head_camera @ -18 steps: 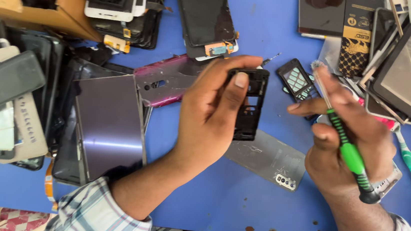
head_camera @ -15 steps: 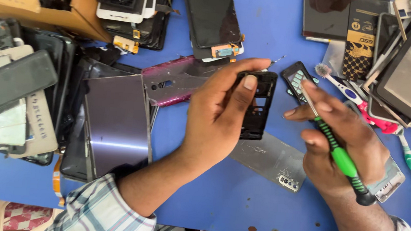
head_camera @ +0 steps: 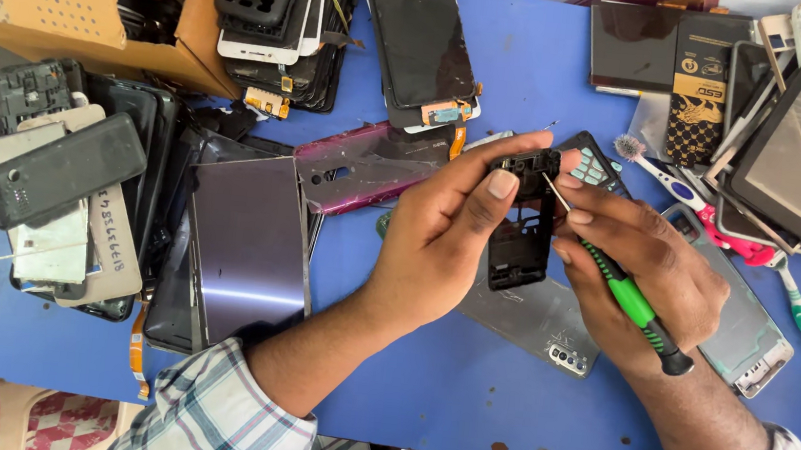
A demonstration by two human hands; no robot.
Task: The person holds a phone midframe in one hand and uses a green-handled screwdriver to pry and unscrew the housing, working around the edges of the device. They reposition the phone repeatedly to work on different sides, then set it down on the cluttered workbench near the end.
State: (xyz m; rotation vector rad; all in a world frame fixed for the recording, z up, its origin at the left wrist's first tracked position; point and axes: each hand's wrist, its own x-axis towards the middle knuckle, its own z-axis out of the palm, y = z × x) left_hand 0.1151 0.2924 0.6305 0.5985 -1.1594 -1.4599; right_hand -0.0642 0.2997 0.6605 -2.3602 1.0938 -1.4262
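My left hand point(head_camera: 444, 234) pinches a black phone frame point(head_camera: 521, 222) by its long edge, thumb on the near face and fingers wrapped behind, lifting it clear of the blue table point(head_camera: 462, 397) so the tool can reach into it. The frame sits mid-scene, its long axis running from twelve to six o'clock, top end pointing away from me. My right hand point(head_camera: 645, 273) is closed tightly around a green-handled screwdriver point(head_camera: 624, 294), its thin tip aimed toward ten o'clock, touching the frame's upper corner. A grey back cover point(head_camera: 538, 321) lies flat beneath, at six o'clock.
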